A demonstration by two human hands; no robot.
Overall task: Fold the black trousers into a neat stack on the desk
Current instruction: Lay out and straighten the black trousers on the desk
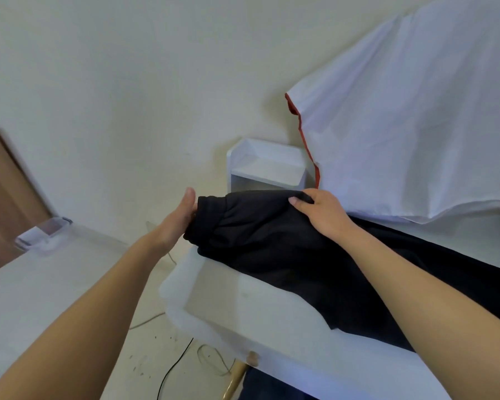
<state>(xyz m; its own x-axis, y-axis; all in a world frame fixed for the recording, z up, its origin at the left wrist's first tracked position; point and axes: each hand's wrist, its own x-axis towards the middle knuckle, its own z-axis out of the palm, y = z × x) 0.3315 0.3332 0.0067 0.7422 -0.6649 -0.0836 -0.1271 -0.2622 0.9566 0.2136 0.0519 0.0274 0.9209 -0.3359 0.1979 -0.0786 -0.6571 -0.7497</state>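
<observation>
The black trousers (286, 255) lie stretched across the white desk (243, 307), running from its far left corner toward the right edge of view. My right hand (319, 210) rests on top of the bunched far end, fingers curled into the cloth. My left hand (179, 217) is at the left end of that bunch, palm flat against the fabric with straight fingers; I cannot tell whether its hidden fingertips grip the cloth. The end of the trousers overhangs the desk corner slightly.
A small white shelf unit (267, 168) stands behind the desk corner. A white sheet with a red edge (416, 125) hangs at the right. Another pale surface (41, 284) with a small device (42, 232) is on the left. Cables (173, 368) lie on the floor.
</observation>
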